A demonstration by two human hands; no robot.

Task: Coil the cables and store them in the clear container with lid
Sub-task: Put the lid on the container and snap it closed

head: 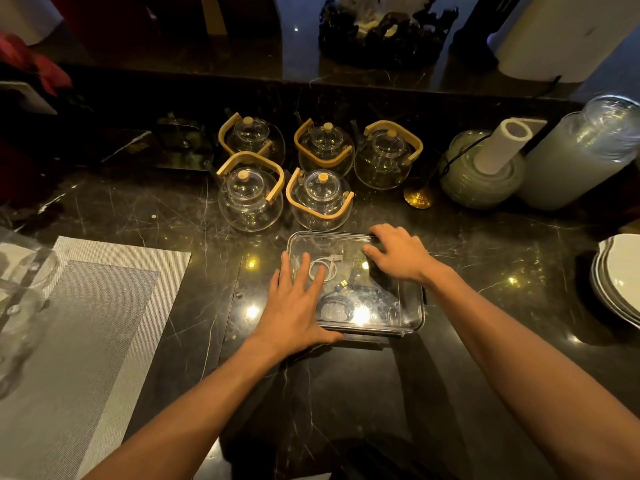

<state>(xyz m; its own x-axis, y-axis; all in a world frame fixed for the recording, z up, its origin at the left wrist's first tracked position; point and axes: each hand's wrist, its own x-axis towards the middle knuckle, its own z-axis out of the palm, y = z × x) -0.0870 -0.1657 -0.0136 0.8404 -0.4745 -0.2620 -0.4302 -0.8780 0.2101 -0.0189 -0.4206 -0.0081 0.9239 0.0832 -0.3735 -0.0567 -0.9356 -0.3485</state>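
Dim, glare spots on countertop [485,258], edges warped/blurred.

The tabletop [485,258] is seen as dark, glossy stone veined with pale lines, with lamp glints mirrored in it. The container [412,313] and its lid [381,306] are of clear, shiny plastic. The teapots [249,199] are made of smooth clear glass with light wooden handles. The mat [86,323] is shown as matt, grey, finely woven. The plates [620,282] look glazed white.
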